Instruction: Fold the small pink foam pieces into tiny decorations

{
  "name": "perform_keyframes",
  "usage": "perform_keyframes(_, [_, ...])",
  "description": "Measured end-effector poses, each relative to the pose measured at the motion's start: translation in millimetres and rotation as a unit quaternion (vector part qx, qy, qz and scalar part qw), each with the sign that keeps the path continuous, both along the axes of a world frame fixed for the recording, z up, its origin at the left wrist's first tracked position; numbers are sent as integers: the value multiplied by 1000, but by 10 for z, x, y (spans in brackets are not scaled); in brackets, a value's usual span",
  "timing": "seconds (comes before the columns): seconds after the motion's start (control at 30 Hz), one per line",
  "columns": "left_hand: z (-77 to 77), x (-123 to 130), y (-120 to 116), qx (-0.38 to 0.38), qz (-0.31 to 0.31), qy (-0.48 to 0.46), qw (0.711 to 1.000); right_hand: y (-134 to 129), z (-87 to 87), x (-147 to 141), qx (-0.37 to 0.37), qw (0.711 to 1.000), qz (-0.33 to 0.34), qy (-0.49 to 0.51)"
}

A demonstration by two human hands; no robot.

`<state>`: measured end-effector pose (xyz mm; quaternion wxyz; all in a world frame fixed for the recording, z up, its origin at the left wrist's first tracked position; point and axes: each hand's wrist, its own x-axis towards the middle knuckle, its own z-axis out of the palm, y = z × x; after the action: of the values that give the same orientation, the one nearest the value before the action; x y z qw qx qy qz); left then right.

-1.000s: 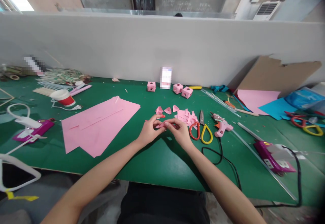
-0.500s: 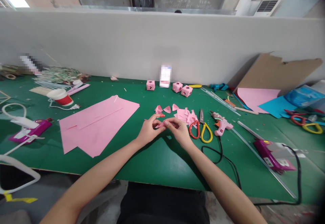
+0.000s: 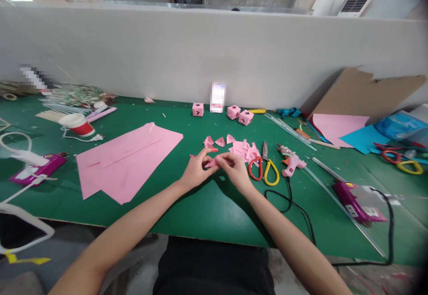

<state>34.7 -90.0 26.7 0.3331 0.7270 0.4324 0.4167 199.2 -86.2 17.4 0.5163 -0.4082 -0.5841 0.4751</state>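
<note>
Between my two hands is a small folded pink paper piece (image 3: 211,163), pinched from both sides above the green table. My left hand (image 3: 197,169) grips its left end, with something orange-red on one finger. From the right, my right hand (image 3: 235,168) pinches the same piece with thumb and fingertips; the fingers partly hide it. Just beyond the hands lie several small folded pink triangles (image 3: 220,142) and a heap of cut pink paper pieces (image 3: 241,149). Scissors (image 3: 267,165) with one red and one yellow handle lie right of my right hand, beside a pink glue gun (image 3: 293,163).
Large pink paper sheets (image 3: 133,165) spread on the left. Pink paper cubes (image 3: 198,110) stand at the back near a propped phone (image 3: 218,97). A paper cup (image 3: 76,125) and purple power strips (image 3: 359,202) sit at the sides. The glue gun's black cord (image 3: 306,217) runs down the right.
The view has tilted slightly downward. Both hands keep hold of the pink paper piece in nearly the same place, with only slight finger movement.
</note>
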Motion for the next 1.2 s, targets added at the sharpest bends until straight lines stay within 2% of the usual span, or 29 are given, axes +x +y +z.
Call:
perform_keyframes(0.17, [17,10,-4,-4,4,-3,1000,-9,4,-12,-7,1000,13,12])
perform_keyframes(0.3, [-7,8,16,-36,1,-32,999,-10,-6,-10,-12,1000,17,10])
perform_keyframes(0.47, [-6,-14,58,-101,12,-134,986,8,-5,3,-25,999,8,-20])
perform_keyframes(0.63, [22,-21,83,-145,12,-214,966,25,16,29,-42,999,17,-3])
perform_keyframes(1.2, [62,24,63,-188,6,-261,947,7,82,39,-79,996,-21,39])
